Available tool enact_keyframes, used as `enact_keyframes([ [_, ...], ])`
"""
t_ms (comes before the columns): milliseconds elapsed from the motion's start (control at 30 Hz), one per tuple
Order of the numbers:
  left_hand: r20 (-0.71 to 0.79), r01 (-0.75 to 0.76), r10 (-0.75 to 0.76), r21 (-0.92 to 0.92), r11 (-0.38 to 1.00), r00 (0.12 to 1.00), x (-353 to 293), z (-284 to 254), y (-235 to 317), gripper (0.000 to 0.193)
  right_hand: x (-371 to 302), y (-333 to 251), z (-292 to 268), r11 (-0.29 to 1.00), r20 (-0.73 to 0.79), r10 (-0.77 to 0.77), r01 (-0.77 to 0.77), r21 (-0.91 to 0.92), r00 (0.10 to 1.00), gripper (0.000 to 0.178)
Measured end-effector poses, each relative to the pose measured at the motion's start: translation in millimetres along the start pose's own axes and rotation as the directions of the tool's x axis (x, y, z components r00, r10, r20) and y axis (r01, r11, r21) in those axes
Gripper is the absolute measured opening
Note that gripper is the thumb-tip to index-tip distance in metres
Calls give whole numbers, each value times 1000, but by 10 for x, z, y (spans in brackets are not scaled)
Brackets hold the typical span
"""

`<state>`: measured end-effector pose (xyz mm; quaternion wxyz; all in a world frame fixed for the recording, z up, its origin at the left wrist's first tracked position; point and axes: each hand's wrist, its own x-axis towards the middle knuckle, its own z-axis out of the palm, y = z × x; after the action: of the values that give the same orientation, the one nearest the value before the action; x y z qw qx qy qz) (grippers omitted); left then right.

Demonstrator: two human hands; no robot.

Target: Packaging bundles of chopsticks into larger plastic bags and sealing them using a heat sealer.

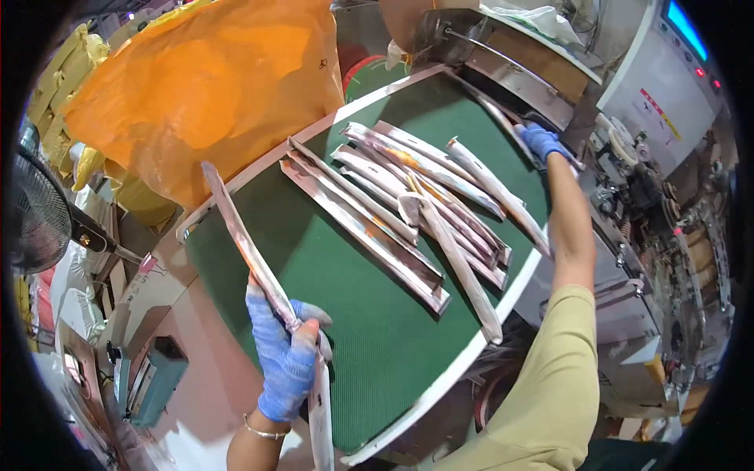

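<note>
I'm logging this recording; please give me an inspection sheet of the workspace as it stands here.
Surface: green ribbed surface with a pale border.
Job's things: loose pile of long narrow packets, pale with orange patches, some overlapping.
Clutter: large orange sheet beyond the far-left edge; teal object at lower left, kind unclear.
Hands: both in blue gloves; left hand grips a held packet; right hand is at an edge packet along the right side, its grip hidden.
Cables: cannot be told apart reliably.
Surroundings: black fan at left; control panel at upper right.
</note>
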<state>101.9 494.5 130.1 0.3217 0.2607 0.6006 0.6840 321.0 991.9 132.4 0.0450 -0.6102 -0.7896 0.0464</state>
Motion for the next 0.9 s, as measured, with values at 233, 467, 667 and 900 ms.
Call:
enact_keyframes([
  [233, 0, -120, 120, 32, 992, 993, 82, 8, -104, 78, -610, -428, 183, 937, -62, -335, 326, -126, 940, 59],
  [467, -32, -131, 130, -22, 991, 991, 89, 42, -49, 74, -1879, -1140, -391, 869, -500, -425, 495, 10, 755, 50],
  [667, -19, -171, 170, -121, 978, 985, 29, 27, -39, 71, -2811, -1513, -114, 887, -219, -459, 458, -59, 861, 22],
  [900, 61, -270, 273, -48, 962, 960, 105, -87, -177, 65, -3599, -2133, -269, 488, -198, -745, 722, 490, 637, 11],
])
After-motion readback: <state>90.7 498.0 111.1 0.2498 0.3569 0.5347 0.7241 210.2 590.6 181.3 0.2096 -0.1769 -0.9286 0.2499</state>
